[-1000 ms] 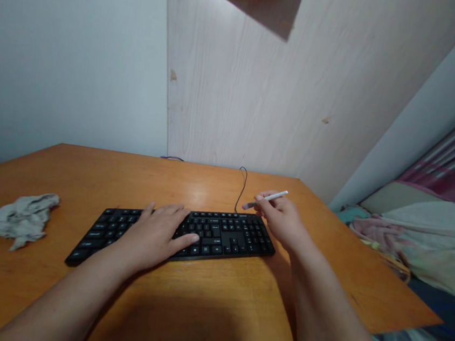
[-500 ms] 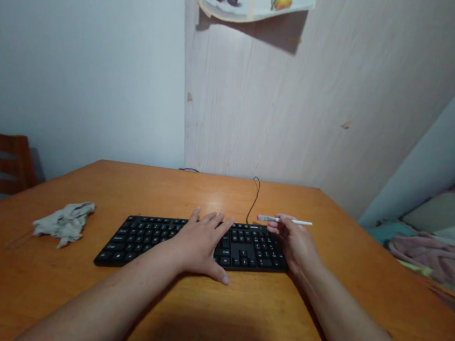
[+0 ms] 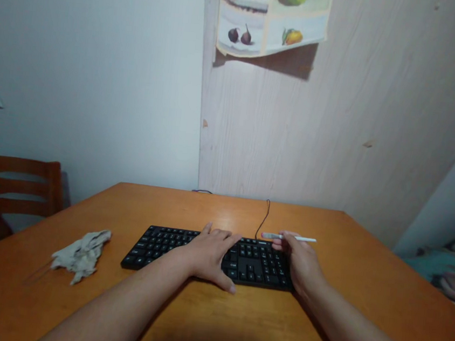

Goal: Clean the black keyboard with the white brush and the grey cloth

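Note:
A black keyboard (image 3: 163, 242) lies across the middle of the orange wooden table (image 3: 236, 323), its thin black cable (image 3: 263, 218) running to the back edge. My left hand (image 3: 213, 253) rests flat on the keyboard's middle, fingers stretched forward and thumb over the front edge. My right hand (image 3: 303, 262) sits at the keyboard's right end and pinches a thin white stick with a greyish tip (image 3: 291, 237), held level and pointing left just beyond the keyboard's back edge.
A crumpled grey cloth (image 3: 80, 253) lies on the table to the left of the keyboard. A wooden chair (image 3: 18, 186) stands off the left side. A fruit poster (image 3: 271, 18) hangs on the pale wood-grain panel behind. Bedding (image 3: 445, 269) shows at the right.
The camera has tilted up and turned left, showing the chair and poster. My left hand has slid right along the keyboard. The white stick has gone from slanted to level.

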Demonstrator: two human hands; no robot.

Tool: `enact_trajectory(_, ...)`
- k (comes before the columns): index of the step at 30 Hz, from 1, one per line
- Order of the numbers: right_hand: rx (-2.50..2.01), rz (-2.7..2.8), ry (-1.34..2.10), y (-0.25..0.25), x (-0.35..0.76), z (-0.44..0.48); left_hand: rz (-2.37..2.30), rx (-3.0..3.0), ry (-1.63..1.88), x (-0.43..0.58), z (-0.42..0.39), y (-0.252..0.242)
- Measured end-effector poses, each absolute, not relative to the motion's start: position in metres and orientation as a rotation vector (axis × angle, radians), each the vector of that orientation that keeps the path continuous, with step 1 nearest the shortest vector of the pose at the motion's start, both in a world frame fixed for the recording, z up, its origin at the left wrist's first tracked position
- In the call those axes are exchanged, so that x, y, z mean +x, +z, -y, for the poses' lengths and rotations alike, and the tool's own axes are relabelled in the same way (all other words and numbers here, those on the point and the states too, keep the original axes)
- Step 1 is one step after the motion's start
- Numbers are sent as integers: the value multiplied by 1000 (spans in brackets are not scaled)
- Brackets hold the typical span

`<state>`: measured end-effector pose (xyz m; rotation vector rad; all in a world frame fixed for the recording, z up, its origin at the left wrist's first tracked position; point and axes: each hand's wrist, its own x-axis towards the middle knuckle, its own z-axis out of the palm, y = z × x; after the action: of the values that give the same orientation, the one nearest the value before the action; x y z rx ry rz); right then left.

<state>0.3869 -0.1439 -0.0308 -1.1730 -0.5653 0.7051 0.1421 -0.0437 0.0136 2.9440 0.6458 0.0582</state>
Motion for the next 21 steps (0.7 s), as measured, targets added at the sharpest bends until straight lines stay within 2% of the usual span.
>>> enact_trajectory(10, -1185, 536, 703, -17, 381, 96, -683, 2883, 8, 152, -10, 13)
enact_trajectory(15, -1167, 525, 744, -22, 389, 93, -635, 2878, -2, 163, -13, 15)
enact_trajectory(21, -1090, 509, 789, -29, 402, 96, -656, 2892, 143, 169, -8, 6)
